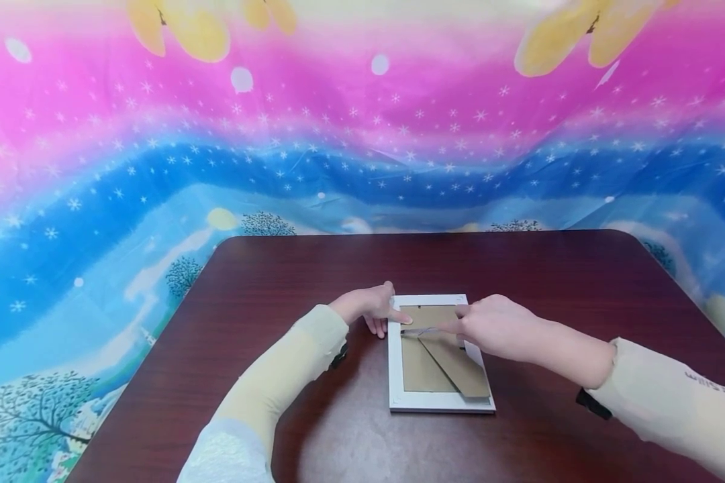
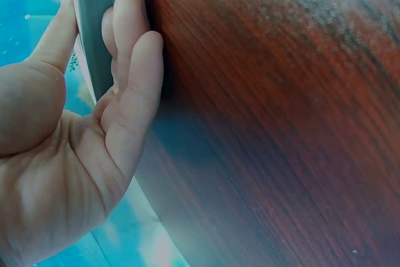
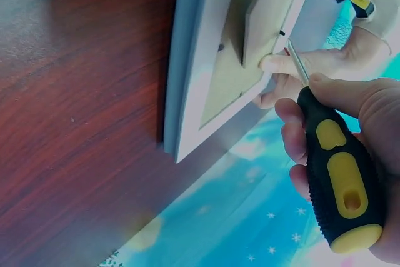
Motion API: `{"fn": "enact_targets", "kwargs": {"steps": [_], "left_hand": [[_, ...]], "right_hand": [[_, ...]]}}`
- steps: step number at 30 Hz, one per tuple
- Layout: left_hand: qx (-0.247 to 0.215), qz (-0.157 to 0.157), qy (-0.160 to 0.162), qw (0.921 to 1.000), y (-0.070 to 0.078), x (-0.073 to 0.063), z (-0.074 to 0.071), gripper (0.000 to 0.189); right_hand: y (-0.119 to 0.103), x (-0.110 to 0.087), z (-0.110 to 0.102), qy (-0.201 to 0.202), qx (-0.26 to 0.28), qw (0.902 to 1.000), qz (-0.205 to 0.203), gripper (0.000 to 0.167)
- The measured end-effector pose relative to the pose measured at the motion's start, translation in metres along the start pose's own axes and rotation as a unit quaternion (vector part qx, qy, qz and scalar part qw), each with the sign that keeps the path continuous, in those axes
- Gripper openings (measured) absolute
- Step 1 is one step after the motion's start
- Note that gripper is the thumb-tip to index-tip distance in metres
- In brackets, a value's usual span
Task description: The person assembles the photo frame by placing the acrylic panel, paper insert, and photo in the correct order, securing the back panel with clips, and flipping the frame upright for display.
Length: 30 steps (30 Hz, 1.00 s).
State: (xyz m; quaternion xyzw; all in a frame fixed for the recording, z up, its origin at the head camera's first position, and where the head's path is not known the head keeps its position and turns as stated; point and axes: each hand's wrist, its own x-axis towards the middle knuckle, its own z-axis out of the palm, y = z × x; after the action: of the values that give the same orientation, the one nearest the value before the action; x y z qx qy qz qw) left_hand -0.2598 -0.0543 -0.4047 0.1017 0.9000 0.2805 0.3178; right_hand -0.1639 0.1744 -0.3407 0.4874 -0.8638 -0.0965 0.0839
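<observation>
A white picture frame (image 1: 395,376) lies face down on the table, its brown backing board (image 1: 417,372) showing. From the backing a stand leg (image 1: 456,369) slants toward the lower right. My left hand (image 1: 374,303) grips the frame's left edge, thumb over the back and fingers along the side. In my right hand (image 1: 498,325) is a screwdriver (image 3: 337,167) with a black and yellow handle, gripped around the handle. Its metal shaft (image 3: 299,64) reaches across the backing, tip at a small black tab (image 3: 282,32) on the left inner edge, close to the left thumb.
The dark reddish-brown wooden table (image 1: 266,268) has rounded far corners. Behind it hangs a pink and blue patterned cloth (image 1: 350,121). More small black tabs (image 3: 241,94) sit along the backing's edges.
</observation>
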Motion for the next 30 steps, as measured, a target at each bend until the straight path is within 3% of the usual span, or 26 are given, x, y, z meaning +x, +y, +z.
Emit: {"fn": "enact_targets", "kwargs": {"steps": [8,19,24,30], "left_hand": [[-0.007,0.000,0.001,1.0000,0.001,0.000,0.000,0.068],[-0.016,-0.004,-0.023,0.9996,0.002,0.001,-0.004,0.077],[-0.011,-0.002,-0.018,0.9998,0.001,0.001,-0.004,0.075],[0.001,0.002,-0.010,0.9999,0.000,0.001,-0.003,0.093]], "right_hand": [[-0.002,0.005,-0.005,-0.008,-0.013,0.9999,0.005,0.038],[-0.005,0.012,-0.011,-0.032,0.004,0.9994,0.008,0.035],[-0.005,0.014,-0.013,-0.033,0.021,0.9992,0.003,0.034],[-0.005,0.012,-0.009,-0.044,0.045,0.9978,0.018,0.034]]}}
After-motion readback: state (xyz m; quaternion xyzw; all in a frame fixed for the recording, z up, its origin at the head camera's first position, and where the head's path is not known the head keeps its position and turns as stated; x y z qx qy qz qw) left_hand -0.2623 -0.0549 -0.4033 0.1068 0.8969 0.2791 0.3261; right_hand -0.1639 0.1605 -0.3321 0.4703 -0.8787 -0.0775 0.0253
